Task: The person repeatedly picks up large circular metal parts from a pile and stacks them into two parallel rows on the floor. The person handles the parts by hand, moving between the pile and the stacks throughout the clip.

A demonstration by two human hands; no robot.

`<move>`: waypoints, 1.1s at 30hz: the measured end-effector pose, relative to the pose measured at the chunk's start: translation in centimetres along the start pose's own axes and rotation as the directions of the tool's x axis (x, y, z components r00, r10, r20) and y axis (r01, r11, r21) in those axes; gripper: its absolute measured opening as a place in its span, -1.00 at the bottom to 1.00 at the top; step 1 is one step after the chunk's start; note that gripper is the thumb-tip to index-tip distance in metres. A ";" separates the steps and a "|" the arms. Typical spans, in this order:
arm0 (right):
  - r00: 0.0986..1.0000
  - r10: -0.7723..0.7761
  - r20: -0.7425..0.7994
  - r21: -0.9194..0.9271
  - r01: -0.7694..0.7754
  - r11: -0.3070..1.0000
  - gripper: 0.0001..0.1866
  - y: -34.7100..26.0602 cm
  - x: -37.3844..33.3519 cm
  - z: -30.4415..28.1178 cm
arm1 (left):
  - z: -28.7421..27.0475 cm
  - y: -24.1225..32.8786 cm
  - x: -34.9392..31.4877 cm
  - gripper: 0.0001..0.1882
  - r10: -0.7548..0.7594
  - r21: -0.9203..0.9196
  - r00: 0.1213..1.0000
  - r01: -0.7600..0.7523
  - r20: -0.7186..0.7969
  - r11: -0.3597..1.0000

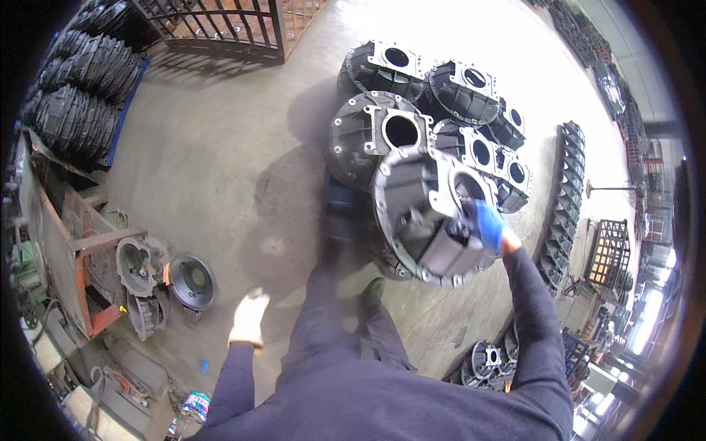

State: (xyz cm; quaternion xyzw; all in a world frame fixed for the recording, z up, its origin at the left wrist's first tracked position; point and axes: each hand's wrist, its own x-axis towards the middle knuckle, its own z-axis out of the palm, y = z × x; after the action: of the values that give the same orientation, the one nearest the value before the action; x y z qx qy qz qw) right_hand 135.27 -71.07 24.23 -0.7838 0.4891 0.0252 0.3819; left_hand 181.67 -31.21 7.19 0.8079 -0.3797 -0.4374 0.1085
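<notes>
My right hand (485, 226), in a blue glove, grips a dark grey cast metal housing (419, 213) at the edge of its large round opening. The housing is tilted, with its bolt-holed flange toward the left; parts of my fingers are dark and hard to make out. It sits in front of a stack of similar housings (349, 140), overlapping them from this view. Away to the left, beside my leg, my left hand (249, 317) hangs in a white glove. Its fingers stretch forward, slightly blurred, with nothing in them.
At left stands a rusty metal frame (110, 241) with loose castings (140, 272) and a round dish-like part (193, 282). Stacked dark castings (81, 110) rise at far left. A long row of dark parts (562, 198) runs along the right. A barred metal cage (213, 26) stands at the back.
</notes>
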 end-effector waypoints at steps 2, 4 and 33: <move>0.997 0.083 0.009 -0.112 -0.081 0.990 -0.70 0.6 -6.0 1.3 | -1.9 8.3 5.9 -0.51 -0.088 -0.363 0.982 0.146 0.170 0.920; 0.962 0.270 0.041 -0.108 -0.264 0.958 -0.63 1.2 -11.3 3.3 | -3.0 17.4 11.2 -0.47 0.269 -0.116 0.953 -0.254 0.142 0.960; 0.011 0.971 0.239 0.856 -0.474 -0.205 -0.70 -5.5 -44.9 47.9 | 13.9 50.7 31.2 -0.77 0.366 0.555 0.473 -0.816 0.801 -0.161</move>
State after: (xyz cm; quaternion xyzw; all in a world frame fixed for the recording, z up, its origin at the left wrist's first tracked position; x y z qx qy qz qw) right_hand 132.24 -6.40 12.08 0.0328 0.8986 -0.1771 0.4000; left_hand 154.64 -86.02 5.13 0.3009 -0.9009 -0.1465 -0.2761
